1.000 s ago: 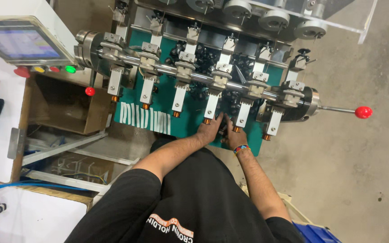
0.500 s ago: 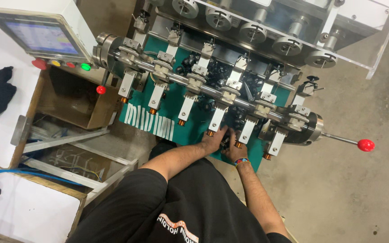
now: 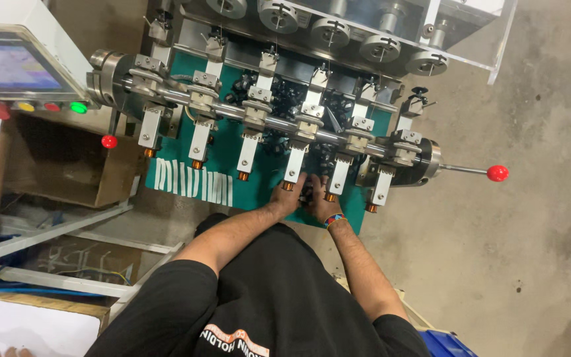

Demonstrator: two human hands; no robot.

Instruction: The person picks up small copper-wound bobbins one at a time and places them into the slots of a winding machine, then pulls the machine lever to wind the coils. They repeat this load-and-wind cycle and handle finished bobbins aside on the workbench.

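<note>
A winding machine (image 3: 279, 125) carries a row of white fixture arms on a steel shaft, each tipped with a small copper coil. Both my hands rest close together on the green mat (image 3: 223, 158) at its front edge. My left hand (image 3: 291, 198) has its fingertips at the copper coil (image 3: 287, 186) of one arm. My right hand (image 3: 320, 206), with a coloured wristband, sits just below the neighbouring coil (image 3: 330, 197). Small black parts (image 3: 308, 192) lie between the hands. Whether either hand grips anything is hidden by the fingers.
A lever with a red knob (image 3: 497, 173) sticks out to the right. A control panel with a screen and coloured buttons (image 3: 14, 79) stands at the left, above an open cardboard box (image 3: 61, 165). White strips (image 3: 190, 182) lie on the mat. A blue bin (image 3: 447, 344) is at the lower right.
The view has shifted, so the machine sits lower and more centred in the frame. Both hands stay together at the same fixture arms on the mat.
</note>
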